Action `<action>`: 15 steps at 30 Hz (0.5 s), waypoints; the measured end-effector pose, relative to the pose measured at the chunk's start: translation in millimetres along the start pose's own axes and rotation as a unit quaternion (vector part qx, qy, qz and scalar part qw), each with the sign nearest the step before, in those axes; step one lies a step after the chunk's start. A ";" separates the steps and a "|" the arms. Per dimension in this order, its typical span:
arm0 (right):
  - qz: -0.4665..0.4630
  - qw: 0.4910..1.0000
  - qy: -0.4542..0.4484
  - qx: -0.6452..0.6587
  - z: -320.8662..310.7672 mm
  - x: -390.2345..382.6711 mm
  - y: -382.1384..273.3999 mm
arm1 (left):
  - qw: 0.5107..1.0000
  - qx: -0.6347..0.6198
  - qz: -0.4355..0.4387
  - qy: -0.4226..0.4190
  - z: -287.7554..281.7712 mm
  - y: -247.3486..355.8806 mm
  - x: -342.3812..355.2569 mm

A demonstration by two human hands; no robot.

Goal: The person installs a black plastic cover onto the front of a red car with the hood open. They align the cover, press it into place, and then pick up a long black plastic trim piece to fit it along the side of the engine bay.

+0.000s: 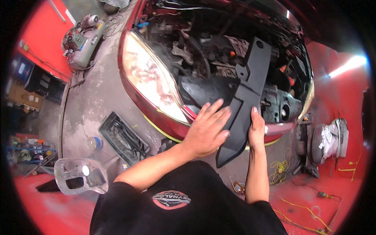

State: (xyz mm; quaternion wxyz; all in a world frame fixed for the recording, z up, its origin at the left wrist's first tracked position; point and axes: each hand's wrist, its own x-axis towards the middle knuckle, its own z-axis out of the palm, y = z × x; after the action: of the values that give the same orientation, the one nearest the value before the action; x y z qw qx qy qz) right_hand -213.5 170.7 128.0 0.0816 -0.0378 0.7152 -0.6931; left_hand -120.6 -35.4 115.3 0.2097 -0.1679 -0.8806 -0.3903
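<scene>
A long, black plastic trim panel (253, 78) lies slantwise over the front of a dark red car's open engine bay (203, 51), its pointed end toward me. My right hand (256, 129) grips the panel's right edge, thumb on top and the other fingers mostly hidden. My left hand (206, 128) is spread with its fingers apart, its thumb at the panel's left edge; whether it presses on it I cannot tell. Beyond its fingertips sits a glossy dark piece (209, 89). The large left headlight (147, 74) is beside it.
A black bin of hoses or cables (123, 137) stands on the floor at left, near a pale plastic part (82, 176). An air compressor (84, 43) is at the far left. Wheels (325, 141) and a yellow cord (280, 170) lie at right by the red wall (333, 94).
</scene>
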 end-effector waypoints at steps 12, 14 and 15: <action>-0.089 0.987 -0.101 -0.091 -10.8 11.6 -17.8 | 0.969 -0.135 -0.198 -0.056 -76.4 -42.4 -37.8; -0.040 0.982 -0.186 -0.003 7.8 12.7 -9.2 | 0.933 -0.259 -0.251 -0.003 -86.3 -33.9 -26.3; -0.022 0.978 -0.201 -0.043 21.3 13.2 -7.0 | 0.903 -0.326 -0.279 -0.006 -91.1 -30.3 -19.7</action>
State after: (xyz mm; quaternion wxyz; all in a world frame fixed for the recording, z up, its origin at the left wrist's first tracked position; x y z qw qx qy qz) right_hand -223.3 147.3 133.6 0.2071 -0.1955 0.7126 -0.6412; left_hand -96.0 -126.4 142.1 0.0206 0.0236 -0.7160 -0.6974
